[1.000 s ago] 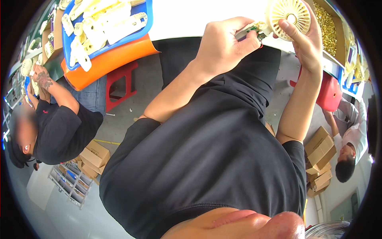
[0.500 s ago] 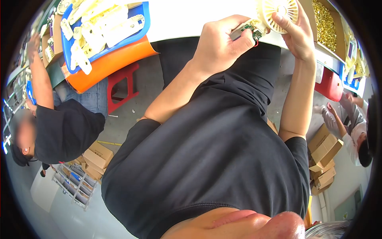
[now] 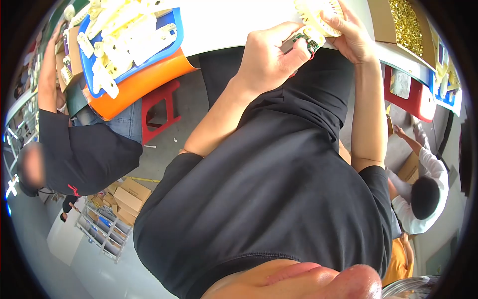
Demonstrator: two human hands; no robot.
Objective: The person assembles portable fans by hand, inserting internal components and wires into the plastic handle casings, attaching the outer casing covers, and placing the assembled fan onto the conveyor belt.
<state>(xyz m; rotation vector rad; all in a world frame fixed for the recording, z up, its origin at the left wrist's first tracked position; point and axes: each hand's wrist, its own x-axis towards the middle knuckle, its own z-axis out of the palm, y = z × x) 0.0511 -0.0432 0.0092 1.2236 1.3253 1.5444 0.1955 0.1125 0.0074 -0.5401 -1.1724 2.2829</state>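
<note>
A cream-coloured small fan (image 3: 307,15) with a round slatted grille is held between my two hands over the table's near edge. My left hand (image 3: 269,60) is closed around its handle end, thumb pressed by a small green circuit board (image 3: 312,46). A short red wire shows just below the board. My right hand (image 3: 354,40) grips the grille from the right, its thumb across the front and its fingers partly hidden behind. The grille is tilted and washed out by bright light.
On the left, a blue tray (image 3: 180,35) of cream plastic parts rests over an orange sheet (image 3: 144,82). A cardboard box of gold-coloured small pieces (image 3: 406,25) stands right. Red stools (image 3: 162,112) and co-workers (image 3: 89,154) are on both sides.
Both hands and the fan have shifted left in view, and the grille has turned to a more slanted angle. The co-worker at right has bent over. My grip looks the same.
</note>
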